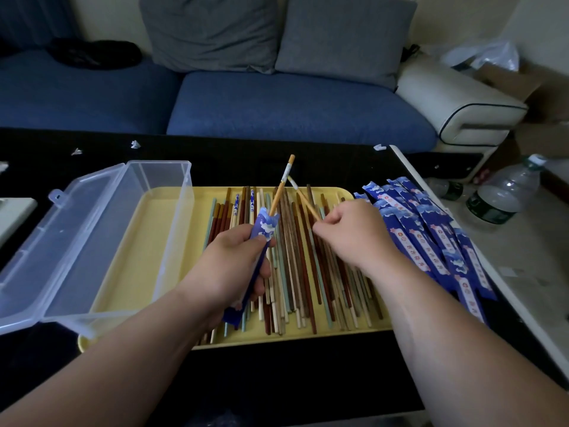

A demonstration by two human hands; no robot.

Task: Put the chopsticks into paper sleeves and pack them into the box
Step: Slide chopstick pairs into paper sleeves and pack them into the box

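Gripping a flimsy blue paper sleeve (266, 224) over the yellow plastic tray (138, 257), the left hand (228, 263) should squeeze lightly. The right hand (351, 232) pinches a stiff, light tan chopstick (303, 200) by its end.

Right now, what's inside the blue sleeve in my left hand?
One tan chopstick, its top end sticking out of the sleeve; the paper hides its lower part. The right hand pinches a second chopstick, outside the sleeve.

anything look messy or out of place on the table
A few white paper scraps lie scattered along the far edge of the black table. The clear box sits partly on the yellow tray, overhanging its left side.
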